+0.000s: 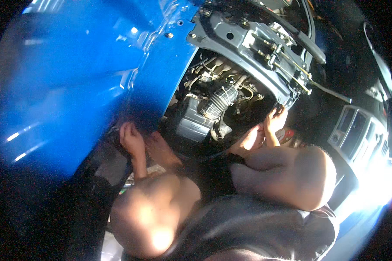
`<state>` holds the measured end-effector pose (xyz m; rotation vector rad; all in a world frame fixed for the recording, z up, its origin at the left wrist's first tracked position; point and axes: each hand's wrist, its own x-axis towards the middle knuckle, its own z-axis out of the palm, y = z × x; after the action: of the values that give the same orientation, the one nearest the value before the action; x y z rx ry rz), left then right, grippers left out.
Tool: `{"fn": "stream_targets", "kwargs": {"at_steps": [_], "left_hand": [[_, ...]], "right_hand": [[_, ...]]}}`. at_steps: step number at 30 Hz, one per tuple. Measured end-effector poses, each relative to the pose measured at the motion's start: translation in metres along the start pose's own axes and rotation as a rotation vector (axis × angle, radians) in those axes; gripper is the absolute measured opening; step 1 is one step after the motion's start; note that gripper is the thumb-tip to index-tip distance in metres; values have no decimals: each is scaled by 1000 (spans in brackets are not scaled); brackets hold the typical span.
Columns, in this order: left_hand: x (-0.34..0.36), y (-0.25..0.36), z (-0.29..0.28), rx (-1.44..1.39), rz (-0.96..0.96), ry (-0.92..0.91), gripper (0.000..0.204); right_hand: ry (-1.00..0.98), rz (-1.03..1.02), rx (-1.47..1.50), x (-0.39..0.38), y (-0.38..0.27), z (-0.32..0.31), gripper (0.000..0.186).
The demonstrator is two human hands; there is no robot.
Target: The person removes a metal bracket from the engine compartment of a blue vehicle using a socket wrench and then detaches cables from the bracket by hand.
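Observation:
My right hand [276, 119] is closed at the near corner of a grey metal panel [222, 32]; its fingertips are partly in shadow. The panel carries levers and cable linkages [276, 56]. My left hand [132, 138] has its fingers curled by the shadowed lower edge of a large blue painted panel [87, 74]; what it grips, if anything, is hidden. Between the two hands lies an open engine bay, with a ribbed air hose [220, 102] running from a black box [194, 119].
My bent knees [154, 217] and bare feet [161, 150] are close below the opening. A black padded seat [235, 224] is at the bottom. Dark trim and a grey console panel [355, 130] stand at the right, beside strong glare.

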<state>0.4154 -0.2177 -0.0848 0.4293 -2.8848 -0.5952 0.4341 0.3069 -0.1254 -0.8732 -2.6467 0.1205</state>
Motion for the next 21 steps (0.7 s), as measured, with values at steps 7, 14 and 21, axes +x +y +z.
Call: {"fn": "stream_targets", "kwargs": {"at_steps": [7,14,21], "left_hand": [[17,44,3,80,315,-29,31],[127,179,-7,-161,570,-665,23],[182,310,-7,-55,1083,-818,26]], "right_hand": [[320,-112,27,27,-8,-26,39],[-142,129,278,6,7,-38,34],[-149,69,380,-1,14,-54,46]]}}
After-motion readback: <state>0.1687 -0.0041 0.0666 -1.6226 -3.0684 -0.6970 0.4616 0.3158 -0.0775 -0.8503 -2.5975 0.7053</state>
